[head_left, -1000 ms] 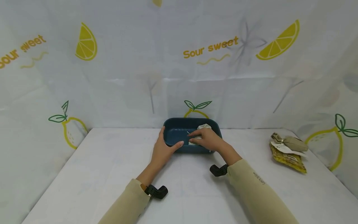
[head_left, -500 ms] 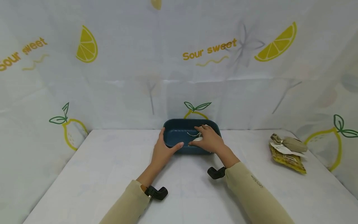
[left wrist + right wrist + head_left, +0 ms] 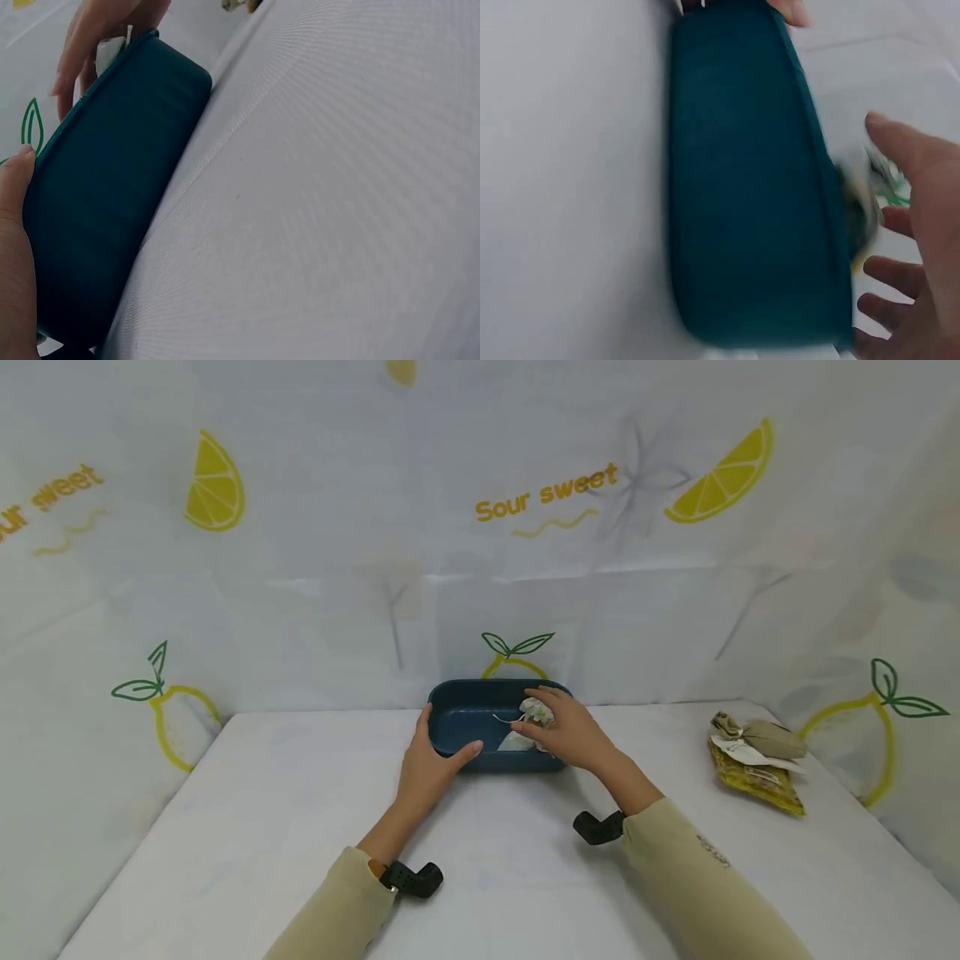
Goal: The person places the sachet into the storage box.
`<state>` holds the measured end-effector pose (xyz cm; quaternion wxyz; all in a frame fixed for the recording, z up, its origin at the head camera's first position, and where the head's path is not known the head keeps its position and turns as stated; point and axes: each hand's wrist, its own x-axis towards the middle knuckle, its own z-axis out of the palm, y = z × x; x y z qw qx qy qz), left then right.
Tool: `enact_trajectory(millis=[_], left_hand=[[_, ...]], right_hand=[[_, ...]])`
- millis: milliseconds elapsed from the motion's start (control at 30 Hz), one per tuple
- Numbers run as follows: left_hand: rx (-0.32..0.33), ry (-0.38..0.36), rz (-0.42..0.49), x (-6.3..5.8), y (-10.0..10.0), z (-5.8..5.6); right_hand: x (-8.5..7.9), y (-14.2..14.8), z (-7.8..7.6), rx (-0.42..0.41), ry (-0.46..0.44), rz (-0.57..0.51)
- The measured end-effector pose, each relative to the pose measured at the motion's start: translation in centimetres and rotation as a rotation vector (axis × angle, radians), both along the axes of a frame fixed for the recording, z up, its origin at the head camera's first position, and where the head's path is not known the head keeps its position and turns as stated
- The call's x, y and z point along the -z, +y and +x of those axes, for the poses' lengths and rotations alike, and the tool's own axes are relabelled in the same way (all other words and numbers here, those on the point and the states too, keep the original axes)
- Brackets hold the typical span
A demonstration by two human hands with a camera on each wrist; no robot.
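A dark blue rectangular basin [image 3: 517,763] stands at the back middle of the table. My left hand [image 3: 426,772] holds its left end, thumb at the front rim and fingers along the side. Inside the right part of the basin lies a small white pouch [image 3: 516,742] with a thin white string and a gathered, flowery-looking top. My right hand [image 3: 576,733] hovers over that pouch with its fingers spread apart. In the right wrist view, the fingers of my right hand [image 3: 922,225] are loose beside the basin's rim, and the pouch's top is blurred behind it.
On the right side of the table lies a pile: a brown tied pouch [image 3: 776,738] and a white paper-like piece [image 3: 742,752] over a yellow packet [image 3: 757,782]. A white lemon-print sheet [image 3: 330,635] hangs behind the table.
My right hand's fingers were bunched on the white pouch and now spread, uncovering its gathered top. The left hand stays on the basin. The head view has shifted slightly.
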<state>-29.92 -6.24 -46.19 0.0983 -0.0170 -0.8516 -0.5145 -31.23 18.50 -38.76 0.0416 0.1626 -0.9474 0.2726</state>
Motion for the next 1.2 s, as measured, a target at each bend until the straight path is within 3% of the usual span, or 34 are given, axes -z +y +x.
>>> enact_trajectory(millis=[133, 433, 600, 767, 1000, 1200], left_hand=[[0.003, 0.0, -0.015, -0.1, -0.5, -0.1], [-0.006, -0.008, -0.031, -0.6, -2.3, -0.2], [-0.006, -0.014, -0.032, -0.6, -2.7, 0.1], [0.0, -0.008, -0.027, -0.6, -2.9, 0.0], [-0.003, -0.017, -0.039, -0.5, -2.9, -0.1], [0.007, -0.024, -0.034, -0.7, -2.9, 0.0]], right_hand=[[-0.7, 3.1, 1.2, 0.024, 0.069, -0.051], [-1.6, 10.1, 3.5, 0.177, 0.131, 0.037], [-0.6, 13.9, 4.9, 0.275, 0.183, 0.019], [0.7, 16.7, 5.4, 0.329, 0.231, 0.017], [1.9, 19.1, 5.5, 0.382, 0.199, 0.037], [3.3, 20.6, 5.9, 0.42, 0.23, 0.096]])
